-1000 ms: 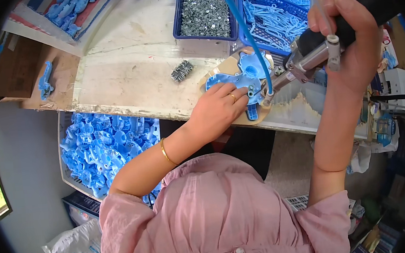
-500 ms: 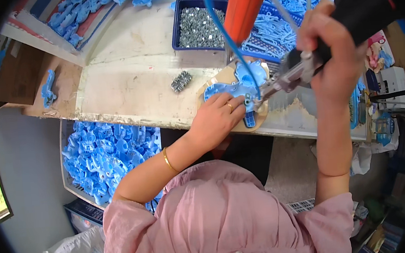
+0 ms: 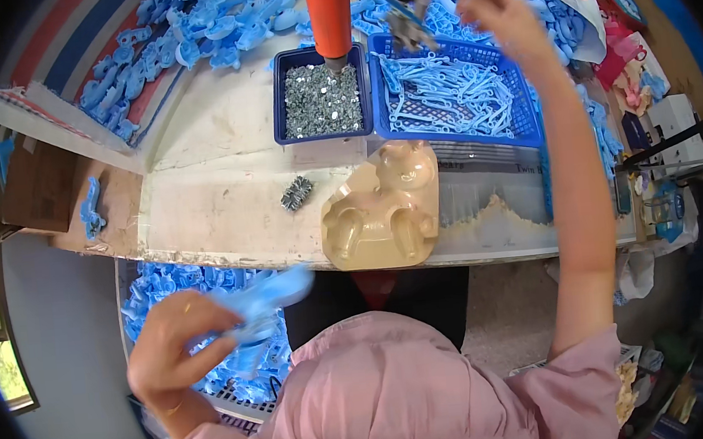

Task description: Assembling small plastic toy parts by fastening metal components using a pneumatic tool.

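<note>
Out to the left, my left hand (image 3: 180,347) grips a blue plastic shell part (image 3: 270,298), smeared by motion, above a crate of similar blue parts (image 3: 145,300). My raised right hand (image 3: 506,22) is at the far right, fingers apart and holding nothing visible. Just left of it hangs a power screwdriver with a metal front end (image 3: 413,13), blurred and cut off by the upper edge. A beige moulded fixture (image 3: 382,238) with shaped hollows lies at the table's front edge, its hollows uncovered.
An orange tool (image 3: 328,8) hangs over a dark blue tray of small metal screws (image 3: 320,101). Beside it stands a blue basket of thin light-blue plastic pieces (image 3: 450,98). A small screw pile (image 3: 297,192) lies left of the fixture. Blue parts (image 3: 222,30) heap up behind.
My left hand has lifted the blue part off the fixture and carried it left over the crate. My right hand has let go of the black power screwdriver, which has moved up and away.
</note>
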A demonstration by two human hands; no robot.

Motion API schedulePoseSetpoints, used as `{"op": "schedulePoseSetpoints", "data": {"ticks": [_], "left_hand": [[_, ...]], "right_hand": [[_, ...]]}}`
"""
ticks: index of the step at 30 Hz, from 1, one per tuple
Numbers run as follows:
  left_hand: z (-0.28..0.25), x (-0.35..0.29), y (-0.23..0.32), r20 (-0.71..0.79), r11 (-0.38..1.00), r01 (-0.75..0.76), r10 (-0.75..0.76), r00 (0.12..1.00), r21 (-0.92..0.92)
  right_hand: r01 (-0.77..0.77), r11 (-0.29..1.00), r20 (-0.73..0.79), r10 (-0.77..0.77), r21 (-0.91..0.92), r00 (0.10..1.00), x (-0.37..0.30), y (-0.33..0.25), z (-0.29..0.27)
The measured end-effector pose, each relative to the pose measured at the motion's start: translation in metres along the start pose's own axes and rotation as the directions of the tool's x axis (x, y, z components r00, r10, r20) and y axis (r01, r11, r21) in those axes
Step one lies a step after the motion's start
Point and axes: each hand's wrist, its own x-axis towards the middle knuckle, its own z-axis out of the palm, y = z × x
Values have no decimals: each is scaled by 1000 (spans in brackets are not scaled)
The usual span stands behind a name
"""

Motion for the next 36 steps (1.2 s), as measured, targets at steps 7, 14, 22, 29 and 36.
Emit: {"op": "schedulePoseSetpoints", "data": {"ticks": [7,14,22,29,36], "left_hand": [[19,-36,-2,-187,914,340,-302,935,223],[41,47,5,-24,984,23,-19,1000,178],[112,177,13,-233,875,-469,484,844,117],[169,293,54,-328,763,-282,537,777,581],[181,317,61,-386,798,-286,528,757,531]], "right_hand": [[86,873,166,-5,-480,986,-11,79,121],[44,708,315,258,-705,913,0,67,131],[-386,901,366,297,199,882,-42,78,43],[-556,688,517,298,467,803,-81,69,13],[-711,625,689,360,322,629,-88,88,-7]]}}
